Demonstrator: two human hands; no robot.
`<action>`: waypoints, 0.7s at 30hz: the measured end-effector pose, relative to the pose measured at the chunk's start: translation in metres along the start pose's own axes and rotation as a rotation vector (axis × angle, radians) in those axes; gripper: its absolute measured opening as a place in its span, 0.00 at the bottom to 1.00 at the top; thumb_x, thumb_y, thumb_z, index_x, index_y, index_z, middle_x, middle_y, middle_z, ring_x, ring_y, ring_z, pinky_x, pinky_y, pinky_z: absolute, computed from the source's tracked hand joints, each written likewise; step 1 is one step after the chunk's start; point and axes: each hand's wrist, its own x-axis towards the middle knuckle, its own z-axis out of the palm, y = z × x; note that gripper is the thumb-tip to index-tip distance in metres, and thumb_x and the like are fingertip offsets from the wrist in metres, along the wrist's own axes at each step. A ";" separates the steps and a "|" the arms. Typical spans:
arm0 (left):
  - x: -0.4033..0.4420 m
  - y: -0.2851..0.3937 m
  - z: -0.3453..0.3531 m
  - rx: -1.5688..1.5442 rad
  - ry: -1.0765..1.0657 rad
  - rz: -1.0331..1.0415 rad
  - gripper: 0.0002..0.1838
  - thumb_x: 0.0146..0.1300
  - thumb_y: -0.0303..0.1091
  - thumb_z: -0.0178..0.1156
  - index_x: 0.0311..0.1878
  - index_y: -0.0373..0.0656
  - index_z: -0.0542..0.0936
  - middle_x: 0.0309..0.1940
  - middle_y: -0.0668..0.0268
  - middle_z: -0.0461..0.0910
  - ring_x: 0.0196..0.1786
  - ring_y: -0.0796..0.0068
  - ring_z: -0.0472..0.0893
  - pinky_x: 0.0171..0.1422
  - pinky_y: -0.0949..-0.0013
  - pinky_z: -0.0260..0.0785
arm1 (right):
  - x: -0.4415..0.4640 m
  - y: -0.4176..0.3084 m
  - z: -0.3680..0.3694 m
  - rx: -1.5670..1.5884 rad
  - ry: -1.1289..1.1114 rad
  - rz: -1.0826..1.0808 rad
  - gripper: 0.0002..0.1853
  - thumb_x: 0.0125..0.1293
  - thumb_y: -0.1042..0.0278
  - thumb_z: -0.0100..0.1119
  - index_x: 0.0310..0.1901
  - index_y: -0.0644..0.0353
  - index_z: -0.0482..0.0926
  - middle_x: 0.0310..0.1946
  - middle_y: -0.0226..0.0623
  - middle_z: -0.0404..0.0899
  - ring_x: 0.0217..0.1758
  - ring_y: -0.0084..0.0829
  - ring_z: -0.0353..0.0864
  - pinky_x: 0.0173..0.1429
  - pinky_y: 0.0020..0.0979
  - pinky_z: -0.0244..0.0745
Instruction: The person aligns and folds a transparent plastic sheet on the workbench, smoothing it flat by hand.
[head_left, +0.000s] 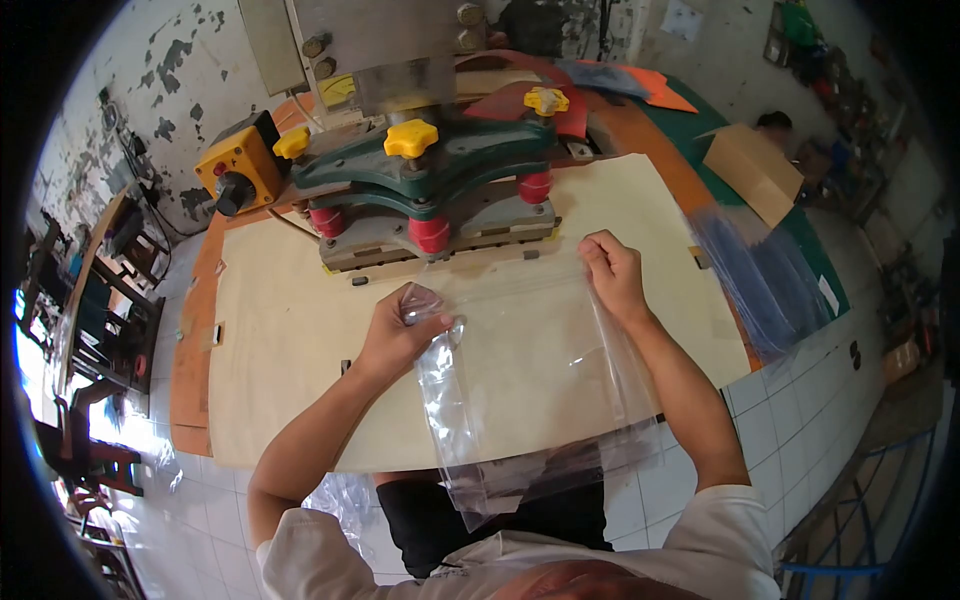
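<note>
A clear plastic sheet (530, 370) stretches between my two hands over the cream board (290, 330), its lower end hanging past the front edge above my lap. My left hand (405, 325) is closed on its left upper corner, thumb pressed on the film. At the right upper corner my right hand (612, 270) pinches the sheet with the fingers curled in. Just beyond both hands stands a press head (420, 180), dark green with yellow knobs and red cushions. The sheet's far edge lies close to the press's lower plate (450, 240).
A yellow control box (238, 170) with a black knob sits left of the press. On the right are a stack of clear bluish sheets (765, 280) and a brown cardboard piece (755, 172). Orange and red sheets (655, 88) lie at the back. Another person is partly visible behind the cardboard.
</note>
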 end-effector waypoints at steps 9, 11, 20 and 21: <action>0.005 -0.012 -0.004 0.079 0.003 0.038 0.13 0.60 0.30 0.70 0.42 0.37 0.76 0.30 0.73 0.77 0.31 0.86 0.72 0.35 0.77 0.66 | 0.002 0.005 -0.001 -0.053 0.019 -0.040 0.10 0.72 0.69 0.55 0.35 0.66 0.78 0.17 0.32 0.72 0.20 0.19 0.70 0.27 0.24 0.66; 0.004 -0.007 0.000 0.053 0.000 0.048 0.13 0.61 0.29 0.70 0.43 0.36 0.76 0.31 0.73 0.78 0.33 0.86 0.73 0.38 0.77 0.68 | 0.001 0.003 -0.001 -0.046 0.013 -0.048 0.11 0.73 0.68 0.54 0.34 0.66 0.77 0.17 0.28 0.72 0.20 0.16 0.69 0.26 0.23 0.65; 0.004 -0.006 -0.005 0.119 -0.026 0.027 0.14 0.60 0.28 0.70 0.44 0.35 0.76 0.35 0.70 0.79 0.36 0.85 0.76 0.42 0.77 0.70 | 0.001 0.005 -0.002 0.019 0.003 0.013 0.10 0.72 0.67 0.57 0.36 0.66 0.79 0.17 0.28 0.72 0.20 0.18 0.69 0.27 0.23 0.66; 0.005 -0.007 -0.005 0.124 -0.028 0.033 0.14 0.60 0.28 0.70 0.44 0.35 0.76 0.35 0.70 0.79 0.36 0.85 0.76 0.42 0.77 0.70 | 0.001 0.006 -0.002 0.039 0.002 0.045 0.10 0.72 0.67 0.56 0.36 0.66 0.79 0.17 0.27 0.72 0.20 0.17 0.69 0.27 0.23 0.66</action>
